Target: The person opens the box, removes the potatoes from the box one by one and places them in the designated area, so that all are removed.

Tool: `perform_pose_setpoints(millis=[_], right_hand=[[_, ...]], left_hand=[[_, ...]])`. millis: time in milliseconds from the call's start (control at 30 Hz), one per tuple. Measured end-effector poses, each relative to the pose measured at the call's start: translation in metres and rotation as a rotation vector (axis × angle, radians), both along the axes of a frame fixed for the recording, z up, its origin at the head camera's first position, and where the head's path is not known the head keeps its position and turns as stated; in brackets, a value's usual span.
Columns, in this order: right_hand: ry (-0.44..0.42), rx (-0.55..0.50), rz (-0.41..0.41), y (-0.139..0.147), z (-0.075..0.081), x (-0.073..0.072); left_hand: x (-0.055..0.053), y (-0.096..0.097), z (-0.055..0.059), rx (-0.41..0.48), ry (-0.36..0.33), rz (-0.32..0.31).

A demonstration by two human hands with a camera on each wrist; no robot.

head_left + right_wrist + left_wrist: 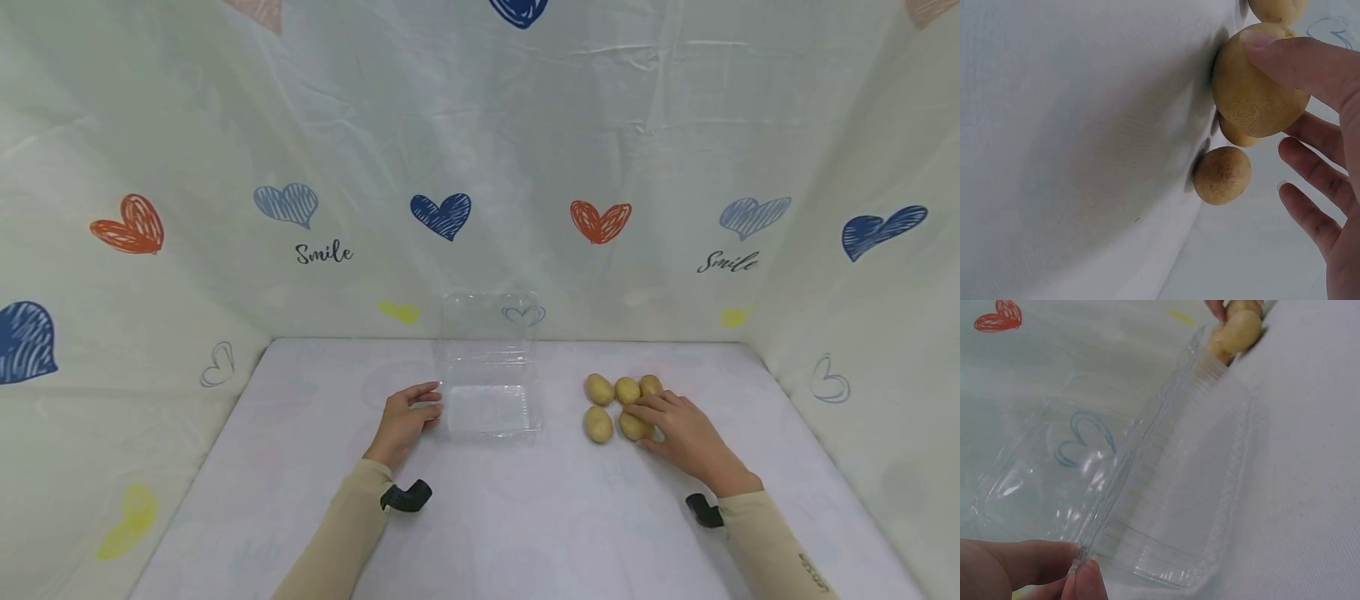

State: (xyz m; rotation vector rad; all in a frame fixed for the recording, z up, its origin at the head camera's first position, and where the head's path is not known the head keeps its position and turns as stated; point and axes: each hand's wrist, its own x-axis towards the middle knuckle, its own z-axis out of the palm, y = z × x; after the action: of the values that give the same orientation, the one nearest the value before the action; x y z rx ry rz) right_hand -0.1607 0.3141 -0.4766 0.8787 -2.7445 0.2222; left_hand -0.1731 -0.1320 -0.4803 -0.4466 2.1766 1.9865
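Note:
A clear plastic clamshell box (pixel 491 408) stands in mid-table, its lid (pixel 489 321) raised at the back. At the box's left side is my left hand (pixel 405 421); in the left wrist view its thumb and forefinger pinch the rim of the clear box (pixel 1172 487). To the right lie several small yellow potatoes, among them one at the front left (pixel 597 425) and one behind it (pixel 599 389). My right hand (pixel 686 437) grips the front right potato (pixel 634 426). Seen from the right wrist, the thumb (pixel 1300 65) presses this potato (pixel 1250 94), with fingers beyond it.
A white cloth covers the table (pixel 510 517). Pale curtains printed with hearts (pixel 440 215) surround it at the back and on both sides. Dark curved pieces are fixed at both wrists, one by the left cuff (pixel 407 497).

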Motion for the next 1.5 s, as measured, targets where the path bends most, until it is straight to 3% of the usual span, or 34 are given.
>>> perform_pose_setpoints(millis=[1200, 1500], right_hand=[[-0.011, -0.009, -0.012, 0.0027, -0.002, 0.0006], [0.037, -0.011, 0.006, 0.0033, -0.0055, 0.0008]], left_hand=[[-0.0027, 0.0006, 0.0024, 0.018, 0.026, -0.003], [0.0004, -0.0016, 0.0009, 0.011, 0.018, -0.008]])
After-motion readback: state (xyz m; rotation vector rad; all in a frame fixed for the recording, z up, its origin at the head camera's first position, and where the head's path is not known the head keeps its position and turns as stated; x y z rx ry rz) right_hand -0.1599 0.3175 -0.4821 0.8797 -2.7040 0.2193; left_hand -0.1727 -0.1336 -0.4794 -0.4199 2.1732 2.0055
